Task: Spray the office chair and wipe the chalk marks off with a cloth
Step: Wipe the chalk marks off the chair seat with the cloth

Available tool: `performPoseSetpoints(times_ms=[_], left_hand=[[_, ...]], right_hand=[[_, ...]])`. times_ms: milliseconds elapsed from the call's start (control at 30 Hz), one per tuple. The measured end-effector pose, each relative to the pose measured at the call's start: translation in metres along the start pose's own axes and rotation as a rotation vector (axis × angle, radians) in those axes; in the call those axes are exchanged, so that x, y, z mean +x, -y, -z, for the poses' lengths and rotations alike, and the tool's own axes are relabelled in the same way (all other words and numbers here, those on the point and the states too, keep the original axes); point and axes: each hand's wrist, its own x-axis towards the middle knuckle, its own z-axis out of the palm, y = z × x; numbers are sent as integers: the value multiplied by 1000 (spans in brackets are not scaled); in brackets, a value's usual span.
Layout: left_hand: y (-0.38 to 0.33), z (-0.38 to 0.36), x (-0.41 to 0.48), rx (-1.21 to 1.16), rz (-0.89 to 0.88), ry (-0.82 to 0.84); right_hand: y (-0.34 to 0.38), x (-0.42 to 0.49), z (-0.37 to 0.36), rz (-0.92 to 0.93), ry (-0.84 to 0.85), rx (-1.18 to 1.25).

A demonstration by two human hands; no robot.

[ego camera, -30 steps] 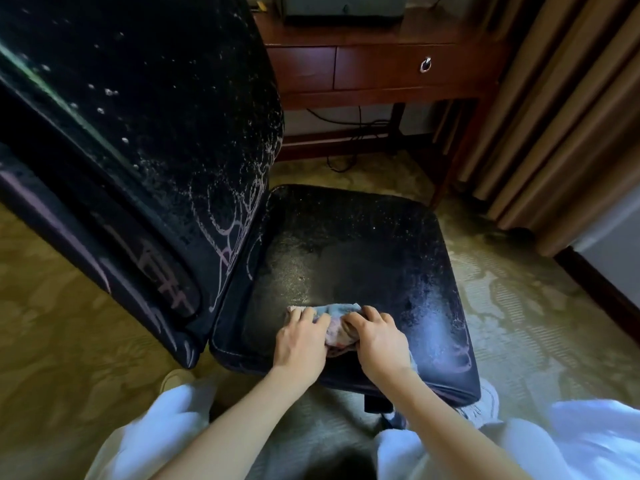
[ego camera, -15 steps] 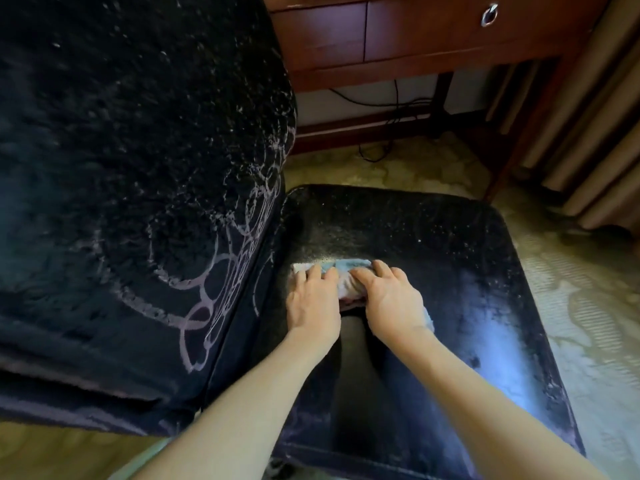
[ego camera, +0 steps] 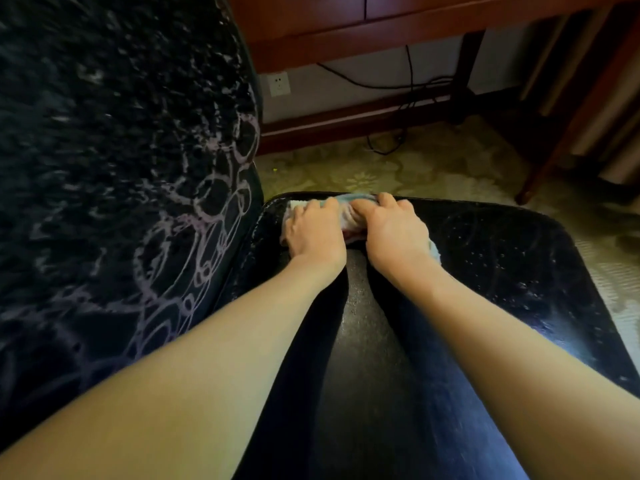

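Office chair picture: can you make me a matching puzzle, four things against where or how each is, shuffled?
1 cloth
2 backrest
3 wall socket
4 seat

A white, below the desk
B covered in pale chalk loops
C bunched, held by the left hand and right hand
D black, dotted with droplets

Pairs: 1-C, 2-B, 3-A, 4-D

The person's left forearm [ego camera: 207, 358] and right forearm [ego camera: 502, 341] were bare to the edge of the view, smooth and narrowing toward the wrists. The left hand [ego camera: 317, 230] and right hand [ego camera: 393, 230] were bare too, with rounded knuckles.
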Motion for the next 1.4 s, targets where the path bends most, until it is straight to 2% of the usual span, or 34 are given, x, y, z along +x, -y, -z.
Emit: performPoseSetpoints(times_ms=[233, 500, 633, 800, 1033, 1200, 1300, 1400], left_hand=[[-3, -3, 25, -11, 1, 9], [8, 12, 1, -7, 39, 53], [25, 24, -51, -40, 152, 96], [61, 39, -146, -86, 241, 70], [107, 55, -265, -92, 201, 147], [126, 50, -319, -111, 147, 94], [130, 52, -334, -123, 65, 141], [133, 69, -345, -120, 55, 175]], right_hand=[[-2, 27, -5, -17, -32, -10], [5, -1, 2, 20, 104, 3], [32, -50, 7, 58, 180, 10], [69, -136, 10, 129, 251, 34], [108, -247, 25, 157, 387, 33], [128, -298, 31, 123, 470, 26], [134, -314, 32, 102, 467, 10], [137, -327, 32, 96, 449, 19]])
